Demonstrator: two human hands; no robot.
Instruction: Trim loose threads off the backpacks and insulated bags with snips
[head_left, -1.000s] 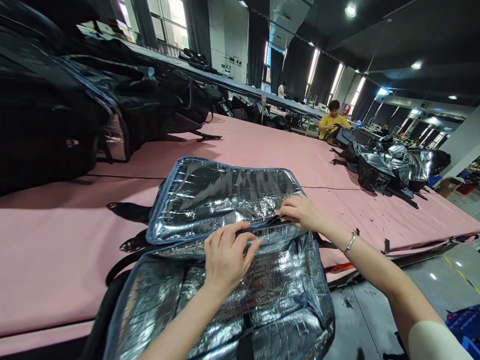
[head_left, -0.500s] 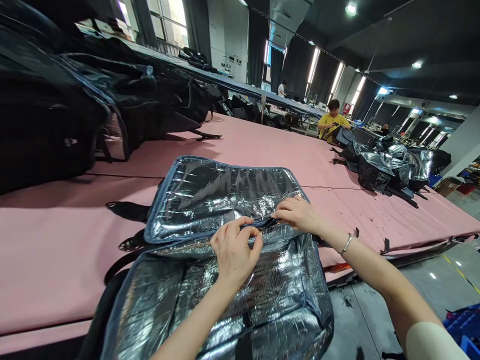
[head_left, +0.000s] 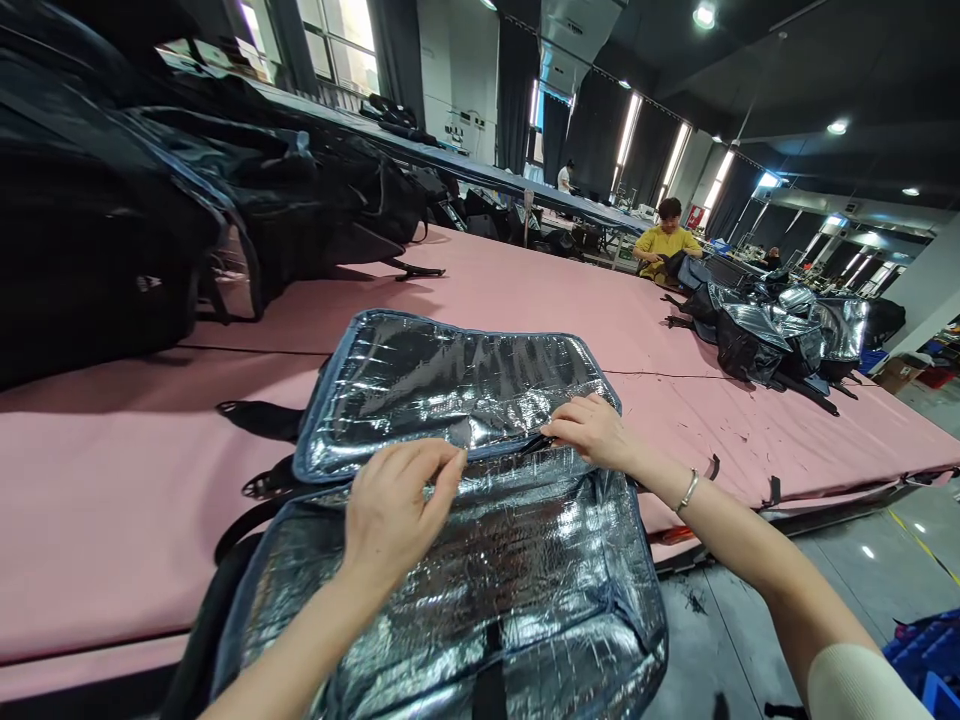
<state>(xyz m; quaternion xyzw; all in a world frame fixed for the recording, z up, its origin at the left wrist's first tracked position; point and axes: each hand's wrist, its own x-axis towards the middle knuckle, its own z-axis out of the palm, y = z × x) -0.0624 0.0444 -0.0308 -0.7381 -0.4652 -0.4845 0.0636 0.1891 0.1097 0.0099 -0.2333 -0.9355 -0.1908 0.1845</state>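
Note:
An insulated bag lies unfolded before me, its silver foil lining facing up and its foil-faced lid laid back, edged in blue binding. My right hand pinches the bag at the seam between lid and body, where a small dark strip shows at the fingertips. Left of it, my left hand is closed, thumb and forefinger pressed together just over the same seam. Whatever is between those fingers is too small to make out. Black straps stick out from the bag's left side.
A pink-covered table carries the bag. Large black bags are heaped at the left, and a pile of foil-lined bags sits at the right. Behind that pile, a person in yellow handles dark material.
My left hand has moved left along the seam, away from my right hand, with its fingers still pinched. My right hand stays in nearly the same place on the bag.

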